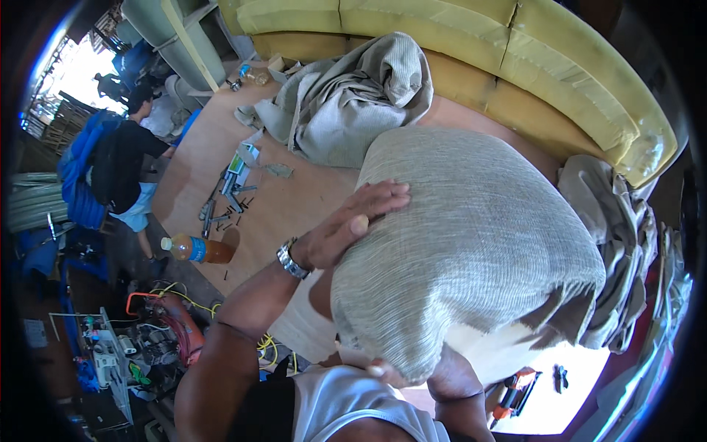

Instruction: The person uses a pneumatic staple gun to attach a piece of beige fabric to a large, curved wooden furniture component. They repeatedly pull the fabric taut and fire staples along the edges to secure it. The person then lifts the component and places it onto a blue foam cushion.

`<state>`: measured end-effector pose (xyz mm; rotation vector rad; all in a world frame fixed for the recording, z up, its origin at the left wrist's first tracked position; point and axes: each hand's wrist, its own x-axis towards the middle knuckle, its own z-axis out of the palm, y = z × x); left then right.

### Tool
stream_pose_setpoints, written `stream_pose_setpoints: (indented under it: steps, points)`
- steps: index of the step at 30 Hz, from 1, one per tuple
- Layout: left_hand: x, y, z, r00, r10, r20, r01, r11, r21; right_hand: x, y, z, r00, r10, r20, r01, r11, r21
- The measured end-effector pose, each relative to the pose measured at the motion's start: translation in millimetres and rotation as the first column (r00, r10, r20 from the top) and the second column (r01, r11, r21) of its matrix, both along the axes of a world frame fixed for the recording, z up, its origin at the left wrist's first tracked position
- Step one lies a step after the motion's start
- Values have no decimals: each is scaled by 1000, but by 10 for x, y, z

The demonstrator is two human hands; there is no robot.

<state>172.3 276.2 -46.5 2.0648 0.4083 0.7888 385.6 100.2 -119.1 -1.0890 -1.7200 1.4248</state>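
A big cushion-shaped piece covered in grey-beige woven fabric (471, 221) stands in front of me, its cut edge frayed at the lower right. My left hand (353, 225), with a metal watch on the wrist, lies against its left side with the fingers stretched out. At the near lower corner, my right hand (448, 372) is wrapped round the fabric; part of it is hidden behind the cloth, with fingertips showing at the corner's left side. What lies under the cover cannot be seen.
On the wooden board (272, 221) lie a heap of grey cloth (346, 103), loose screws (230, 215) and a bottle of amber liquid (199, 249). A curved yellow foam backrest (442, 29) runs behind. An orange-black power tool (513, 394) lies lower right. A person (125, 158) is at left.
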Motion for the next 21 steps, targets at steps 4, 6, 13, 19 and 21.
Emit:
stream_pose_setpoints:
  steps: [4,6,13,19,21]
  points:
    - [59,633,-454,988,57,-142,-76,988,-134,420,-345,-261,998,-35,47,44,975,-218]
    - [35,1040,-727,961,142,-238,-200,949,-244,681,-535,-341,990,-76,118,110,940,-322]
    - [362,2863,-2203,844,288,-453,-499,730,-467,1358,-355,-101,855,-370,363,477,836,-271]
    - [11,3283,-2621,824,226,-519,-492,739,-460,1597,-5,271,908,-274,317,333,931,-147]
    - [614,2980,-2044,806,150,-573,-434,808,-399,1472,-35,308,927,-269,260,310,942,-129]
